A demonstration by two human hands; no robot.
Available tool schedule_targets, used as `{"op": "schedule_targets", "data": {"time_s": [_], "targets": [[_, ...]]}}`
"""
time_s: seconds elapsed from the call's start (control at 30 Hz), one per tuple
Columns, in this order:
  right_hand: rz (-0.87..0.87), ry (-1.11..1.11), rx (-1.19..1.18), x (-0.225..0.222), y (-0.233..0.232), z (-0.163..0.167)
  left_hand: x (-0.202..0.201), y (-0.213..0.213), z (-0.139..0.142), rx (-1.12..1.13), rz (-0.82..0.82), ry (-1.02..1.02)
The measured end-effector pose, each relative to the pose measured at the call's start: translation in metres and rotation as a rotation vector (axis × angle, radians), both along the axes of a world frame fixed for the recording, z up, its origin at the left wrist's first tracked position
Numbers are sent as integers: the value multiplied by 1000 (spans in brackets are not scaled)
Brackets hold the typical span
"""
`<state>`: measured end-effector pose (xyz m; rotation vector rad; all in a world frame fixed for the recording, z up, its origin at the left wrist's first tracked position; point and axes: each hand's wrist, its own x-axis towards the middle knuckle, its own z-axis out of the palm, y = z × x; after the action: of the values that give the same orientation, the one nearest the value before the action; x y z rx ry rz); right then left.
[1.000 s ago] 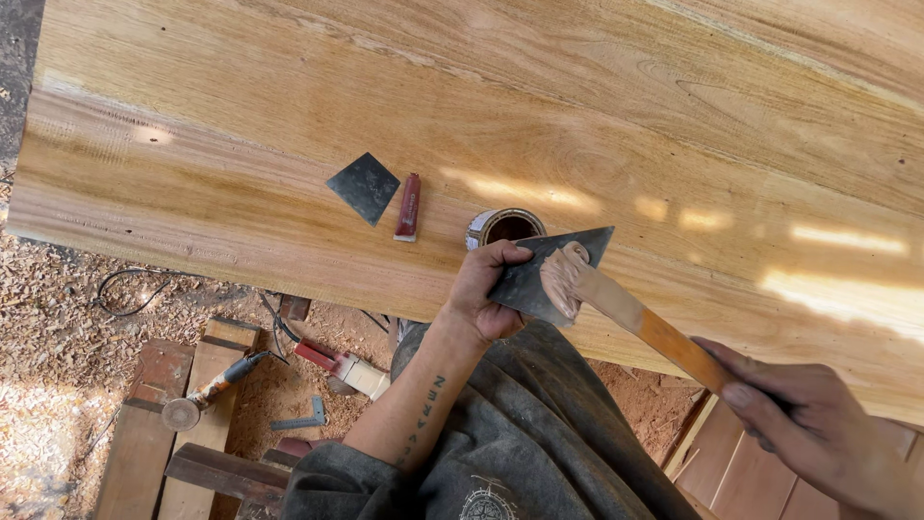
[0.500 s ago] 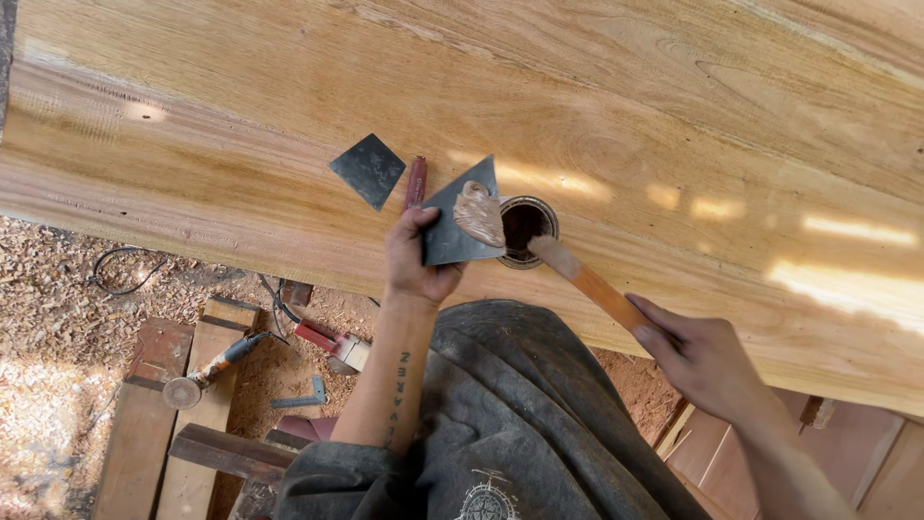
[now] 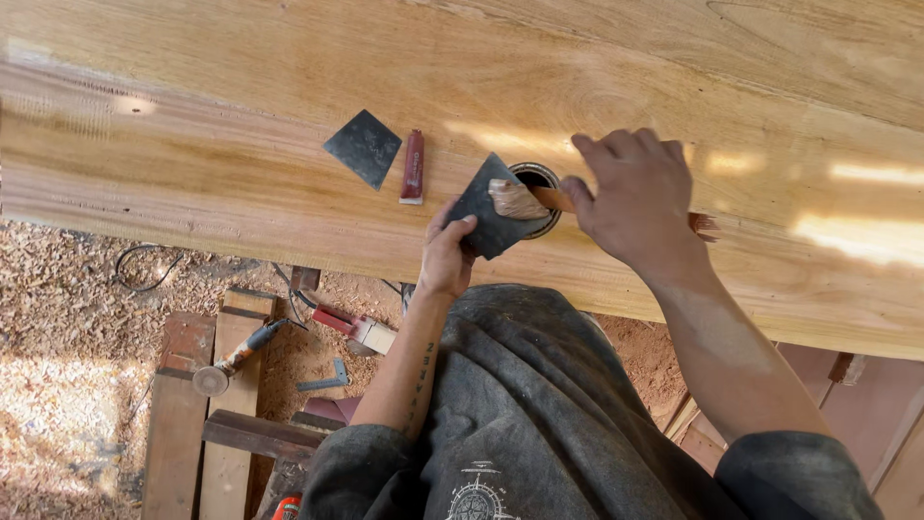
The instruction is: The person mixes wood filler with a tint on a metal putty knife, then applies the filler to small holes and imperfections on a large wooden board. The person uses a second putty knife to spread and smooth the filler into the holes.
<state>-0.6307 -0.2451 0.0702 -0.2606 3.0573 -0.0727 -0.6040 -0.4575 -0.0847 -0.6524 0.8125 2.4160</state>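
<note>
Dark square scraper (image 3: pixel 491 207), paste-laden brush (image 3: pixel 518 200) across it

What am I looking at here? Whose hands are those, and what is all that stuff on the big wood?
The camera sits on a person's head and looks down, so you see their own two arms and lap. In front of them lies a big pale wooden slab. The left hand holds a dark flat square scraper. The right hand holds a brush with a wooden handle, its bristles resting on the scraper, just over a small round tin that stands on the wood. Also lying on the slab are another dark square piece and a small red stick-shaped thing. Down on the sawdust-covered ground you can see planks and a power tool.
</note>
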Motion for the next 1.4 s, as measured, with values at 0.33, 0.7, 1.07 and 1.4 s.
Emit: {"op": "schedule_targets", "data": {"time_s": [0.33,0.7,1.07,1.4], "targets": [[-125,148,-335,51,-4,24,3,-8,1,-331,-292,184],[-131,307,-715,90,-64,51,-81,-40,8,-1731,-328,496],[-345,-167,-820,-69,-234,-33,-24,-177,-1,-1148,28,-42],[82,-361,-107,-43,-340,-102,44,-312,-4,-427,458,-220]]}}
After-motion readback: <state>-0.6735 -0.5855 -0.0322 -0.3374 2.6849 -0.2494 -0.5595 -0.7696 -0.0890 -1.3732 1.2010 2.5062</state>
